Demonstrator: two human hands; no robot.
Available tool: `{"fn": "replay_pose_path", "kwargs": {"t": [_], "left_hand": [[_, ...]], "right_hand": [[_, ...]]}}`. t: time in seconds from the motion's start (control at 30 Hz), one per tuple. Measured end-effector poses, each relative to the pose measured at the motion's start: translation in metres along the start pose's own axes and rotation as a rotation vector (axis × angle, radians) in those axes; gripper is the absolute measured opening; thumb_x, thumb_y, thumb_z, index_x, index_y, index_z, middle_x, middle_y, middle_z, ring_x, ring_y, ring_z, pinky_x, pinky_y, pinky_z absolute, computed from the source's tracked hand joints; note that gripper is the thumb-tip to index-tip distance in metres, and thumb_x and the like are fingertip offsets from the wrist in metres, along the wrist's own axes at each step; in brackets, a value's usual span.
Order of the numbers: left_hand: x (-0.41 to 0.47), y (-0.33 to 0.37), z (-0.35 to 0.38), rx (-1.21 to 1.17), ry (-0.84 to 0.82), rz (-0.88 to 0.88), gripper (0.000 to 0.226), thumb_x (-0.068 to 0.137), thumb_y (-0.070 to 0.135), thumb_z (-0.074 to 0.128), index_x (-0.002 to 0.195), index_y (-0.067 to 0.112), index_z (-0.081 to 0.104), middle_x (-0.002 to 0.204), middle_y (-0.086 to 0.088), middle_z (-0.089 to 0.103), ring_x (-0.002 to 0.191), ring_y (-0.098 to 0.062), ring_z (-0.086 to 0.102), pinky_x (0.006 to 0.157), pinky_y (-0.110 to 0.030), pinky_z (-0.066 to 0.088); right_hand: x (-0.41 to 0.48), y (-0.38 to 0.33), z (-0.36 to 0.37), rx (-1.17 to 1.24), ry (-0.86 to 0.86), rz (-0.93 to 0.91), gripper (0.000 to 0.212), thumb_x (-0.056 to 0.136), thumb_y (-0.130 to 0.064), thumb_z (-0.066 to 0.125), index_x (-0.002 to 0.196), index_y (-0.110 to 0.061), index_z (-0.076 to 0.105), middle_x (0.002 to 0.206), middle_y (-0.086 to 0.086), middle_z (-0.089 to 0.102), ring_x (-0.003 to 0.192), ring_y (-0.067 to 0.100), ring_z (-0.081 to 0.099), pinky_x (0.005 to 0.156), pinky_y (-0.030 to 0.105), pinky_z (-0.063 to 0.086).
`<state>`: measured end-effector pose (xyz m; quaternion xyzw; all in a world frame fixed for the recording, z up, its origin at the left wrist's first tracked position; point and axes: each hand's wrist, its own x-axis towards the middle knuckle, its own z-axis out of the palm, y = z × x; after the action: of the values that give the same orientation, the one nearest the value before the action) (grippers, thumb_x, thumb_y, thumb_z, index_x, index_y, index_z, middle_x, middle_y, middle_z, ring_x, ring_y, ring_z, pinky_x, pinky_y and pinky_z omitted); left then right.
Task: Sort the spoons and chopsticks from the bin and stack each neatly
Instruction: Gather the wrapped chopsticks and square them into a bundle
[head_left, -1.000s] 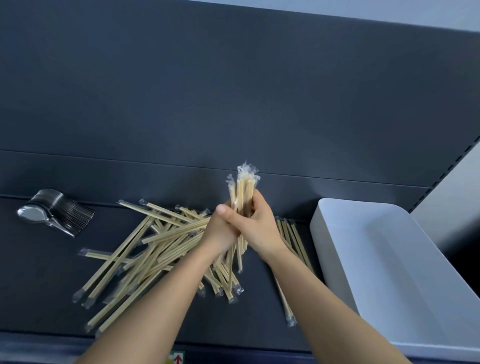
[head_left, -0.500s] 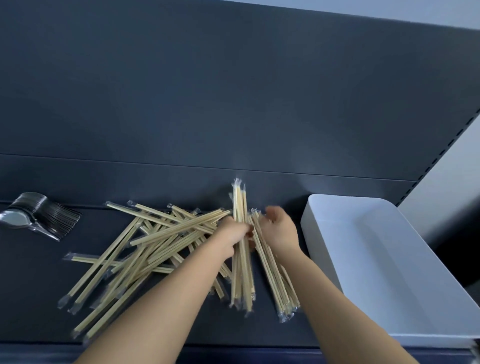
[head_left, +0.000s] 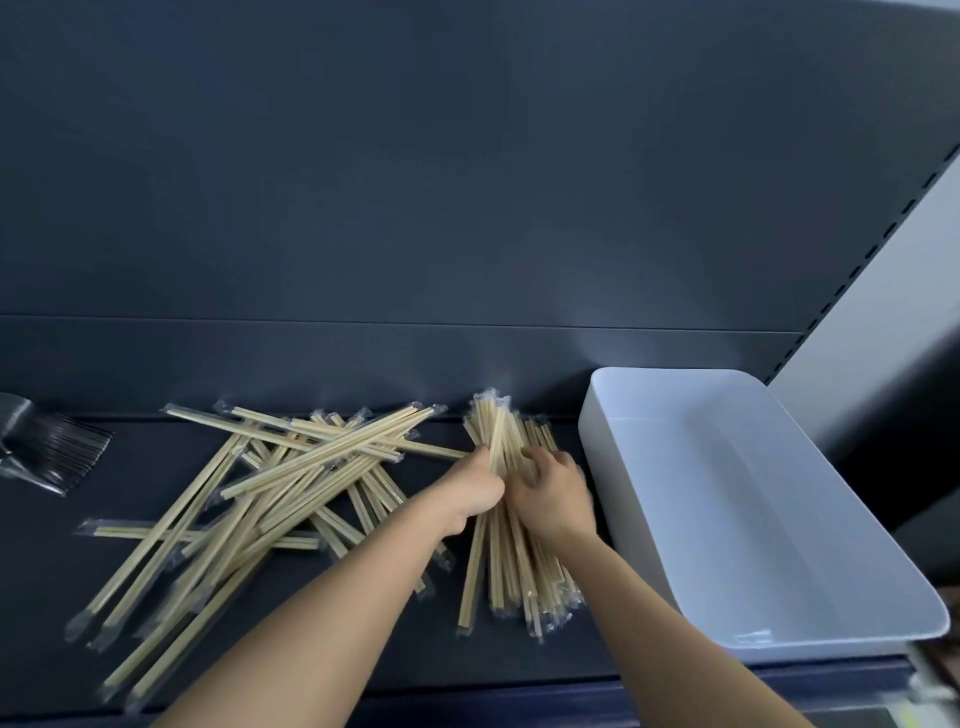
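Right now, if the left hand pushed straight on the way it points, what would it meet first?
The left hand would meet the aligned chopstick bundle at once; it seems to grip it.

Wrapped chopsticks (head_left: 291, 488) strewn (some bundled); spoons (head_left: 57, 452) nested left

You're facing a dark navy flat metal shelf deck (head_left: 47, 582), matte. A dark navy metal back panel (head_left: 415, 182) rises behind it, with a thin horizontal seam low down. A dark slotted metal upright (head_left: 875, 244) runs slanted along the right, with a pale grey wall (head_left: 924, 291) beyond it. The shelf's bluish front lip (head_left: 519, 691) is at the bottom. Bottom-right corner: blurred, can't tell.
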<state>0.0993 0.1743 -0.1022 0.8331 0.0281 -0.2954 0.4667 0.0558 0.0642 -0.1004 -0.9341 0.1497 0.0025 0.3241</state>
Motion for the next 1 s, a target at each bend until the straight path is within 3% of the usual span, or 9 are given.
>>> {"fn": "replay_pose_path", "kwargs": {"t": [0.17,0.27,0.33,0.4,0.47,0.57,0.73,0.83,1.0], "left_hand": [[-0.005,-0.001,-0.020,0.178,0.002,0.055,0.062,0.093,0.000,0.037,0.152,0.020,0.029,0.156,-0.004,0.032,0.142,-0.025,0.032,0.113,-0.036,0.032],[-0.008,-0.004,-0.032,0.506,0.157,0.225,0.046,0.092,0.001,0.045,0.133,0.018,0.057,0.138,-0.004,0.053,0.122,-0.024,0.053,0.096,-0.034,0.047],[-0.007,-0.007,-0.040,0.698,0.287,0.310,0.039,0.092,0.004,0.050,0.126,0.019,0.062,0.130,-0.002,0.057,0.117,-0.022,0.054,0.094,-0.034,0.047],[-0.003,-0.013,-0.051,0.887,0.434,0.371,0.042,0.093,0.013,0.055,0.134,0.022,0.055,0.136,0.000,0.052,0.125,-0.020,0.045,0.102,-0.035,0.040],[0.003,-0.021,-0.065,1.027,0.490,0.283,0.056,0.094,0.032,0.055,0.147,0.024,0.036,0.151,-0.004,0.035,0.140,-0.025,0.029,0.112,-0.044,0.025],[0.009,-0.041,-0.085,1.060,0.395,0.065,0.074,0.095,0.051,0.047,0.155,0.026,0.009,0.161,-0.008,0.015,0.149,-0.028,0.012,0.116,-0.052,0.009],[-0.001,-0.061,-0.097,1.064,0.643,0.151,0.050,0.090,0.026,0.061,0.137,0.018,0.044,0.136,0.000,0.054,0.126,-0.020,0.047,0.104,-0.039,0.034],[-0.010,-0.061,-0.102,1.090,0.670,0.175,0.032,0.090,0.016,0.055,0.121,0.022,0.059,0.125,0.002,0.057,0.119,-0.019,0.049,0.099,-0.038,0.035],[-0.029,-0.045,-0.117,0.845,0.812,0.341,0.022,0.093,0.013,0.049,0.111,0.019,0.060,0.108,0.000,0.062,0.103,-0.022,0.060,0.093,-0.038,0.033]], "right_hand": [[-0.003,-0.004,0.004,0.046,-0.184,-0.087,0.073,0.084,-0.040,0.060,0.148,-0.027,0.029,0.159,0.000,0.015,0.146,0.025,0.009,0.117,0.045,0.020],[-0.002,-0.007,0.010,-0.140,-0.181,-0.085,0.084,0.078,-0.057,0.062,0.148,-0.030,0.024,0.159,0.002,0.012,0.145,0.028,0.009,0.114,0.051,0.023],[-0.002,-0.011,0.014,-0.241,-0.149,-0.080,0.090,0.076,-0.061,0.063,0.148,-0.028,0.020,0.158,0.003,0.012,0.144,0.029,0.012,0.112,0.051,0.026],[-0.003,-0.017,0.016,-0.290,-0.133,-0.079,0.093,0.080,-0.055,0.063,0.151,-0.027,0.010,0.159,0.006,0.007,0.145,0.030,0.011,0.113,0.052,0.026],[-0.004,-0.023,0.017,-0.333,-0.149,-0.109,0.091,0.084,-0.044,0.061,0.152,-0.032,0.002,0.161,0.005,-0.002,0.147,0.029,0.006,0.113,0.054,0.025],[-0.004,-0.026,0.018,-0.386,-0.199,-0.149,0.076,0.089,-0.038,0.054,0.151,-0.038,0.010,0.161,0.004,-0.007,0.148,0.028,-0.001,0.112,0.057,0.021],[-0.001,-0.028,0.020,-0.390,-0.184,-0.106,0.070,0.091,-0.037,0.047,0.152,-0.033,0.012,0.161,0.006,-0.002,0.147,0.029,0.005,0.110,0.055,0.024],[-0.001,-0.032,0.023,-0.373,-0.167,-0.082,0.069,0.091,-0.035,0.045,0.151,-0.031,0.012,0.160,0.007,0.000,0.146,0.029,0.004,0.110,0.056,0.022],[-0.003,-0.040,0.030,-0.480,-0.123,-0.119,0.072,0.091,-0.033,0.042,0.154,-0.026,0.008,0.161,0.014,-0.011,0.148,0.031,-0.012,0.117,0.055,0.003]]}}
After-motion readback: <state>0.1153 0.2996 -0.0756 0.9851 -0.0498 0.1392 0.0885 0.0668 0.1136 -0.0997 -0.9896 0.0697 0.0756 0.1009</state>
